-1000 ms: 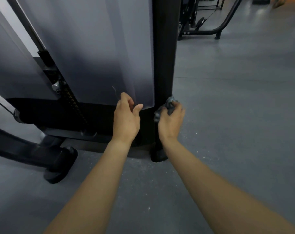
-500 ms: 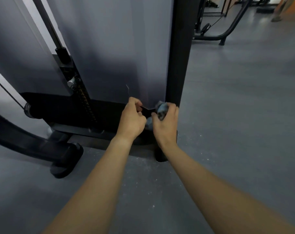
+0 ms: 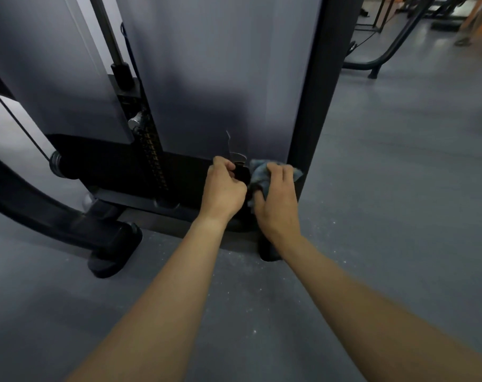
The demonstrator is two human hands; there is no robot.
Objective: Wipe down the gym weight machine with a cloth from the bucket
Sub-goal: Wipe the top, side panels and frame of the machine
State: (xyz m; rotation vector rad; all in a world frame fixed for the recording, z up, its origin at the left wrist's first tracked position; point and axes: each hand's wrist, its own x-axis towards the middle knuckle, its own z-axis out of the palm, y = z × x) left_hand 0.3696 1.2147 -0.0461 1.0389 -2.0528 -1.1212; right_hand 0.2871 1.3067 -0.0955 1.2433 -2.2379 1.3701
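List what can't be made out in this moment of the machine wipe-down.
Bucket: nowhere in the head view.
Cloth: mostly covered by the right hand gripping it.
Dark piece pinched by the left hand: fingers and shadow hide what it is.
Post foot: partly behind the right wrist.
Person, top right: cut by the frame edge.

Two hands point(image 3: 224, 188) point(image 3: 275, 201), one cloth point(image 3: 260, 175) (blue-grey), one weight machine point(image 3: 220, 78), one farther frame point(image 3: 394, 48)

No text, label, brand or number can be read anywhere, and the small yellowish marks running down the weight stack point(image 3: 151, 153), just beside the left edge of the grey shroud panel point(image 3: 220, 78), are too blurred to make out
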